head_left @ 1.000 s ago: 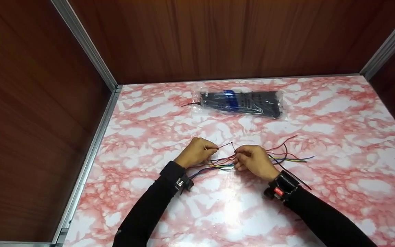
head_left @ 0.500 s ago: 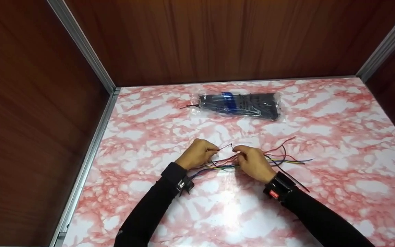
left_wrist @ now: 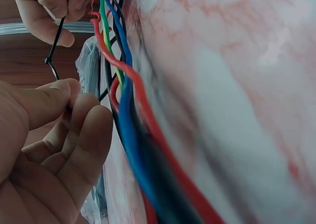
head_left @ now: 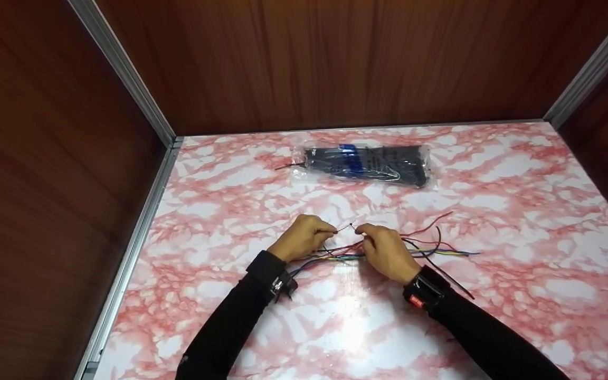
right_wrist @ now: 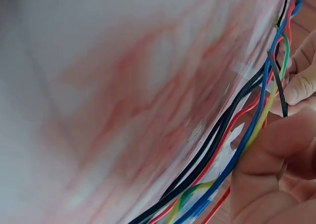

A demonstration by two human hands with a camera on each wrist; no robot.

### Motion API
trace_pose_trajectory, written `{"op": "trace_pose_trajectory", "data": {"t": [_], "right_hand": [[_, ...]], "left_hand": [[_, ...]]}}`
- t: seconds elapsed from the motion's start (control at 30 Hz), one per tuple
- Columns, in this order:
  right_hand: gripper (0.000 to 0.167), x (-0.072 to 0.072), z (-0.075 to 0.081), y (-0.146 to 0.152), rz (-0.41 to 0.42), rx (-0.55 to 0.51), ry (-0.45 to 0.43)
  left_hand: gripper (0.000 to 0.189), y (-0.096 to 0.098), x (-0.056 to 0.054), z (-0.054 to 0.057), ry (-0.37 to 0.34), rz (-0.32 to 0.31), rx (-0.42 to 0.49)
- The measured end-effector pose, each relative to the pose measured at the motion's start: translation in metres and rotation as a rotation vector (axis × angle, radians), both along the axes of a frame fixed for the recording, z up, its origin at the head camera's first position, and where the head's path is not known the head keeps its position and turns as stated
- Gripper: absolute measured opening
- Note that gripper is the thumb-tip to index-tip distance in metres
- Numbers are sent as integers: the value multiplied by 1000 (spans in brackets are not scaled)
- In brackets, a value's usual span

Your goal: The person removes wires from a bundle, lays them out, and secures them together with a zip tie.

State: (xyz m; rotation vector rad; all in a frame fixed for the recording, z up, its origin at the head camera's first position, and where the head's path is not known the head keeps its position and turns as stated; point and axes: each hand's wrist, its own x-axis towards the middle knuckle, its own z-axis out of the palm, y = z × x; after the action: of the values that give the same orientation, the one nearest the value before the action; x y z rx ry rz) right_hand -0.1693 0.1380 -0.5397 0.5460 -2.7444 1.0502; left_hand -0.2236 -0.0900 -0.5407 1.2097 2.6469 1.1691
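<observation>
A thin black cable tie (left_wrist: 48,61) is stretched between both hands, bent at its small square head. My left hand (head_left: 304,235) pinches one side of it between thumb and index finger. On the other side my right hand (head_left: 388,252) pinches the tie close to its head, with the other fingers curled under. Beneath and behind the fingers runs a bundle of wires (left_wrist: 127,110) in red, blue, black and yellow-green. In the right wrist view a black strip end (right_wrist: 277,83) crosses over the wires beside the right thumb. Part of the tie is hidden by the fingers.
A clear plastic bag (head_left: 388,163) of black cable ties lies farther back on the red-and-white marbled table (head_left: 219,221), one tie poking out its left end. Loose wire ends fan out to the right of the right hand. Brown wood-grain panels (head_left: 335,63) enclose the back and sides.
My right hand has shifted slightly left toward the left hand, its fingertips now nearer the tie's head. The left hand keeps its pinch almost in place. The view has tilted slightly.
</observation>
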Motion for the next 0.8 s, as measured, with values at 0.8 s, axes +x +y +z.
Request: {"op": "trace_pose_trajectory", "data": {"t": [0.8], "right_hand": [[15, -20, 16, 14, 58, 66, 79]], "left_hand": [[16, 0, -3, -3, -49, 11, -27]]}}
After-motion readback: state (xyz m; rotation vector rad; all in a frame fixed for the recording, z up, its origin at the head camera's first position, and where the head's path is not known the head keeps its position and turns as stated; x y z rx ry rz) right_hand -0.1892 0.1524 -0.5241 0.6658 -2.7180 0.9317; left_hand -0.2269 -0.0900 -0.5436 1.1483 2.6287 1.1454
